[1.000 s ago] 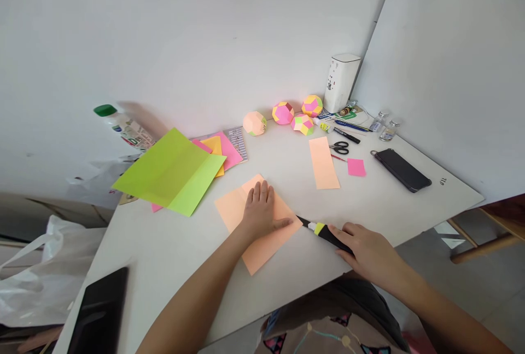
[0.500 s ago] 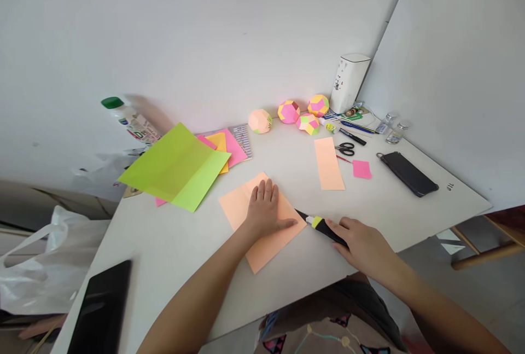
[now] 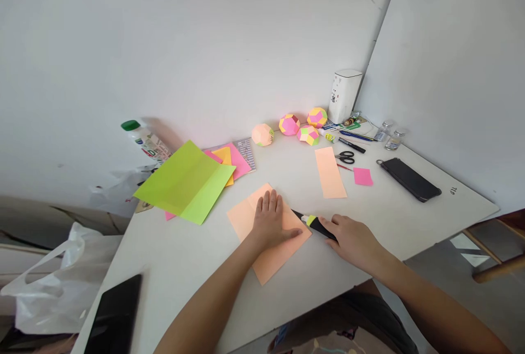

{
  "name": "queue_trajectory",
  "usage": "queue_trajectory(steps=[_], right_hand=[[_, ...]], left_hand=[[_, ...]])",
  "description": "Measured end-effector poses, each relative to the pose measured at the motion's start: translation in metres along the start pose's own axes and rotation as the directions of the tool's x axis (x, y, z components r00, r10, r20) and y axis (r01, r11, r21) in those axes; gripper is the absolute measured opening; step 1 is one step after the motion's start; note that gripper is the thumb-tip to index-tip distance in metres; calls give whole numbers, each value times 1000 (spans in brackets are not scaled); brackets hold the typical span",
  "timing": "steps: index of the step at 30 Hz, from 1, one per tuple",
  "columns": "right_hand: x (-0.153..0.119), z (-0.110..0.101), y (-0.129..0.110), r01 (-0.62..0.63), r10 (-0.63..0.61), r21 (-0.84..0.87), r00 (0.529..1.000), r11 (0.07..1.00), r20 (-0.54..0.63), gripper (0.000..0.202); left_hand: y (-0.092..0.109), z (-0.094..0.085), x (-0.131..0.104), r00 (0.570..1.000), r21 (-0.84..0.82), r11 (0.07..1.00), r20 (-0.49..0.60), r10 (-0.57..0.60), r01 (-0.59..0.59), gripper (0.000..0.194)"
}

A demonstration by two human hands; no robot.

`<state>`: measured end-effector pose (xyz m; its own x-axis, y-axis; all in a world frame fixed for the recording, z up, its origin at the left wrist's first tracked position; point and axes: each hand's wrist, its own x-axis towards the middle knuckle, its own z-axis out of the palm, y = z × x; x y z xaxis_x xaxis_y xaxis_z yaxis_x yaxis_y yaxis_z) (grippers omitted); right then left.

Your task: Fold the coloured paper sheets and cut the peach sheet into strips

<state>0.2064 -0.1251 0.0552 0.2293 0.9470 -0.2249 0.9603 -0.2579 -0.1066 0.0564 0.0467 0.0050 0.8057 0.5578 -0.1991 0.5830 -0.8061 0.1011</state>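
**Knife drawn closer along the peach sheet**

Head view: the left hand lies flat, fingers spread, pinning the peach paper near the bench front edge. The right hand has its fingers closed round the black-and-yellow craft knife, whose tip now touches the sheet's right edge, nearer the left thumb than a second ago. A cut strip lies beyond, by the scissors.

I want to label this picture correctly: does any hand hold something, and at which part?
The right hand holds a black and yellow utility knife by its rear handle. The left hand only presses flat on the orange paper.
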Motion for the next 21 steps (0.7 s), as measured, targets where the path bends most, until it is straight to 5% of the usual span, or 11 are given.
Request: queue_trajectory(steps=[11, 21], right_hand=[[-56, 14, 10, -54, 55, 70, 998, 996, -13, 49], [-29, 14, 6, -27, 31, 42, 995, 999, -96, 47]], left_hand=[[33, 17, -19, 993, -23, 993, -14, 113, -114, 125], [34, 15, -18, 994, -11, 994, 17, 111, -110, 126]])
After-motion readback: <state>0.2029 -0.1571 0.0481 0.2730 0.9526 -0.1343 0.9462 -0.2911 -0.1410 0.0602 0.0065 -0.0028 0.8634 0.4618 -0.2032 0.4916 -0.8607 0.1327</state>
